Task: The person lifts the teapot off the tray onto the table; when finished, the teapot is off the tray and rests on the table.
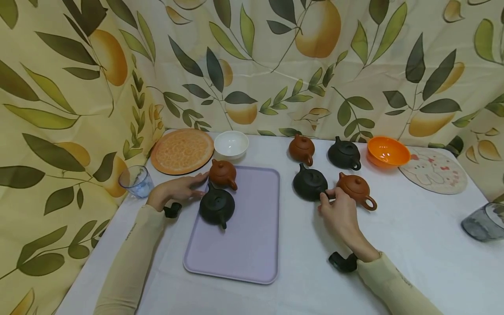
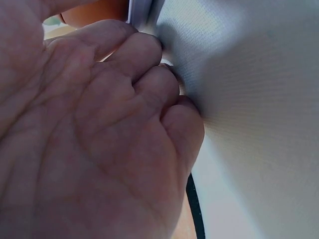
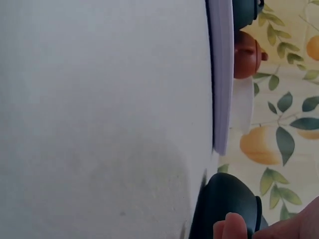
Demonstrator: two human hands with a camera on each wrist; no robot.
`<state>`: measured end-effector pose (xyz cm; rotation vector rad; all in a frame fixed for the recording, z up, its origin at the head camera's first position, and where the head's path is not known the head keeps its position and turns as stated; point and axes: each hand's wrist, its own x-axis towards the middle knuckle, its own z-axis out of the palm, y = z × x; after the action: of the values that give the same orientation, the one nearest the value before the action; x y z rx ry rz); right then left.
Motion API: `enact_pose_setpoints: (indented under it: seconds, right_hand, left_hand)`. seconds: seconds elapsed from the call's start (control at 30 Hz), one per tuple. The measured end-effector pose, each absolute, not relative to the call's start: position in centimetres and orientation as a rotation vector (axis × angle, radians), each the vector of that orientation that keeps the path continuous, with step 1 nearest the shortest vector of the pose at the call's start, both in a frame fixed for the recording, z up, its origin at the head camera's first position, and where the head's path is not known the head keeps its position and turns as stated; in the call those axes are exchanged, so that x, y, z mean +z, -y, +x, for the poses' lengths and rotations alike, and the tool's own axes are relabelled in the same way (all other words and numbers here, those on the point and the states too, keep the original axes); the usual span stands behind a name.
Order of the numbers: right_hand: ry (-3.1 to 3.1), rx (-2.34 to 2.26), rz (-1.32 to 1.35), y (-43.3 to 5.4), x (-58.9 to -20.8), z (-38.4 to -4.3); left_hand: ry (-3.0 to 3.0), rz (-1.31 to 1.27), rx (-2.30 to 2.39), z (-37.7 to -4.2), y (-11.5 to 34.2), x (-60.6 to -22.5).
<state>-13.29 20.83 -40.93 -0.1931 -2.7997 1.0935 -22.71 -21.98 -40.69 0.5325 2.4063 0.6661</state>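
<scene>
Black teapot (image 1: 309, 183) to the right of the tray: we pinch it by the handle between the thumb and fingers of our right hand (image 1: 341, 212), its spout pointing away from us, though we cannot tell whether its base touches the white surface (image 1: 307, 284). Our left hand (image 1: 178, 189) lies at the left edge of the lilac tray (image 1: 252, 245), its fingers loosely bent just beside a small brown teapot (image 1: 222, 174); we cannot tell whether they touch it. That pot sits in the tray's far left corner, and a second black teapot (image 1: 217, 205) stands nearer us on the tray.

Just beyond our right hand we see a second brown teapot (image 1: 354, 186); farther back stand a third brown teapot (image 1: 301, 148) and a third black teapot (image 1: 344, 154). Behind the tray we have a white bowl (image 1: 231, 146) and a round orange mat (image 1: 182, 151), with a clear glass (image 1: 136, 181) near our left hand. Off to our right are an orange bowl (image 1: 387, 151), a pale printed mat (image 1: 435, 170) and a grey glass (image 1: 483, 222). Fruit-patterned cloth (image 1: 252, 78) hangs behind everything.
</scene>
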Motion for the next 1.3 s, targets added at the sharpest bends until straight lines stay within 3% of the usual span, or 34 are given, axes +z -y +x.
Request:
enact_pose_setpoints:
  seconds: [0.5, 0.7, 1.3]
  right_hand:
    - [2.945, 0.861, -0.075, -21.1, -39.3, -13.6]
    - [2.822, 0.75, 0.004, -19.0, -37.7, -12.9]
    - [2.999, 0.954, 0.824, -7.6, -38.3, -12.8]
  left_hand:
    - [-2.41, 0.527, 0.657, -22.7, 21.8, -40.7]
    - [-2.418, 0.556, 0.667, -22.8, 22.0, -40.7]
    - [-2.415, 0.505, 0.639, -23.0, 22.3, -40.8]
